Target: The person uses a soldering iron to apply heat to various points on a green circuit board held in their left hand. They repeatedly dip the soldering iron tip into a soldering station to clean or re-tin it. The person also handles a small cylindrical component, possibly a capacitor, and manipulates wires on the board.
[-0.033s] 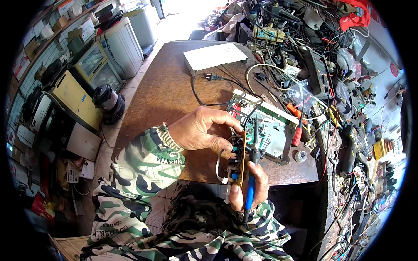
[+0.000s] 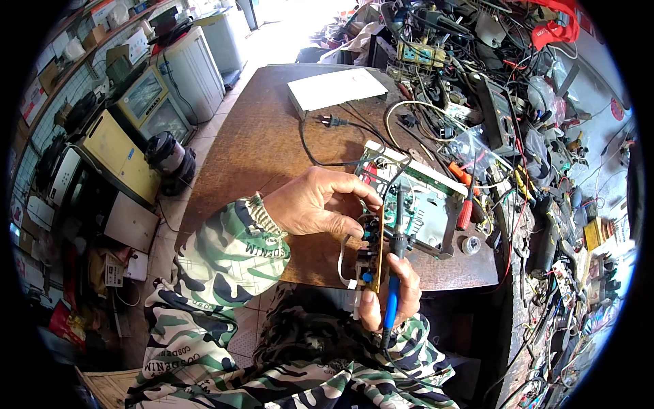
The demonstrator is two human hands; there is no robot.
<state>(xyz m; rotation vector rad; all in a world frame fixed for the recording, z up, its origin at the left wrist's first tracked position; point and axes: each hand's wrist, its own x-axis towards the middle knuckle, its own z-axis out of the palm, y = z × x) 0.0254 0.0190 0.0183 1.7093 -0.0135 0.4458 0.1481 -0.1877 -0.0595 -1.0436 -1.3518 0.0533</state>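
Note:
My left hand (image 2: 315, 206) grips the upper end of a small circuit board (image 2: 368, 255) between thumb and fingers. The board is on edge, its components facing left and its thin yellowish edge up. A white ribbon cable (image 2: 343, 262) curves off its left side. My right hand (image 2: 396, 298) is closed round a soldering iron (image 2: 392, 296) with a blue handle, its thumb at the board's lower end. The iron's shaft points away from me along the board's right side; its tip shows over the device behind. An opened device chassis (image 2: 432, 218) with a green board lies just beyond my hands.
The brown wooden table (image 2: 252, 136) carries a white cover panel (image 2: 337, 90) and a black power plug (image 2: 332, 120) with its cord. On the right lie a red-handled screwdriver (image 2: 466, 208), a small round container (image 2: 471, 245) and heaped cables. A black-and-grey canister-like appliance (image 2: 165, 153) stands left of the table.

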